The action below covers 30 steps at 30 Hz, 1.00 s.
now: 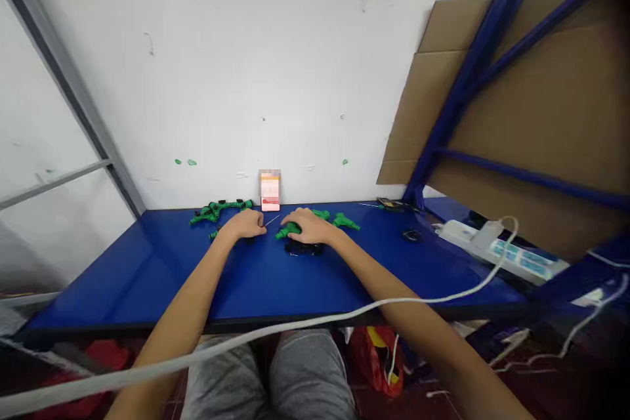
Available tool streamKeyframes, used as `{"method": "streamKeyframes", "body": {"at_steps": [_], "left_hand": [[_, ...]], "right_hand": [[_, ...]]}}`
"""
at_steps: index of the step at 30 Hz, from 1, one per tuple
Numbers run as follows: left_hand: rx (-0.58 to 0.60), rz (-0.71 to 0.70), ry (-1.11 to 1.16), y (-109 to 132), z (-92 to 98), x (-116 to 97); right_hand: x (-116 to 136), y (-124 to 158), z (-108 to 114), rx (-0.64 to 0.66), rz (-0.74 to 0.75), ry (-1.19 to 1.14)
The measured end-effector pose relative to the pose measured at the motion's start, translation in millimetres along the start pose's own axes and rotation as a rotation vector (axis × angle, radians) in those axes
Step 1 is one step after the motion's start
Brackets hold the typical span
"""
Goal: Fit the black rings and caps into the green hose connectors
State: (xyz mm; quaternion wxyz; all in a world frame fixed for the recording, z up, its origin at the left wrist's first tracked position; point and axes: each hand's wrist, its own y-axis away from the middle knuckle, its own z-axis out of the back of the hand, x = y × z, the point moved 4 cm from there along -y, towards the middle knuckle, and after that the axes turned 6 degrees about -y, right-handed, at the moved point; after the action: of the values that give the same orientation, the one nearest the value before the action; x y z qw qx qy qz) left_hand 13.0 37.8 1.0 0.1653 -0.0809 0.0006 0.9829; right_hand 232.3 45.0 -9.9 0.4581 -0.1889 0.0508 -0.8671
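Observation:
My left hand [246,224] is closed near the middle of the blue table, and a thin metal rod [272,220] sticks out from its fingertips toward the right. Its other end is hidden in the hand. My right hand [309,226] curls its thumb and fingers round a green plastic piece [287,230]. Just below that hand lie small black parts [302,249], too small to name. Beside the right wrist rests a branched green piece [346,221]. Behind the left hand is a group of joined green pieces with black ends [211,211].
A phone [270,191] with a lit screen leans on the wall. Farther right are a thin tool [371,205], a small black object [412,235] and a white power strip [502,251]. A white cable [344,317] crosses in front of my forearms. Blue frame bars [455,102] border the right.

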Motion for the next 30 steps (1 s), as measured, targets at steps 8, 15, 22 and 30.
{"method": "streamKeyframes", "body": {"at_steps": [8,15,22,30], "left_hand": [[-0.245,-0.003,0.131,10,27.0,1],[-0.303,0.005,0.780,10,25.9,2],[-0.196,-0.111,1.067,5,24.8,-10],[-0.225,-0.171,0.671,9,23.8,-19]], "right_hand": [[-5,1,5,-0.234,-0.055,-0.237],[-26,2,6,-0.559,-0.253,-0.564],[-30,-3,-11,-0.542,-0.358,-1.142],[-29,1,-7,-0.565,-0.349,-1.282]]}}
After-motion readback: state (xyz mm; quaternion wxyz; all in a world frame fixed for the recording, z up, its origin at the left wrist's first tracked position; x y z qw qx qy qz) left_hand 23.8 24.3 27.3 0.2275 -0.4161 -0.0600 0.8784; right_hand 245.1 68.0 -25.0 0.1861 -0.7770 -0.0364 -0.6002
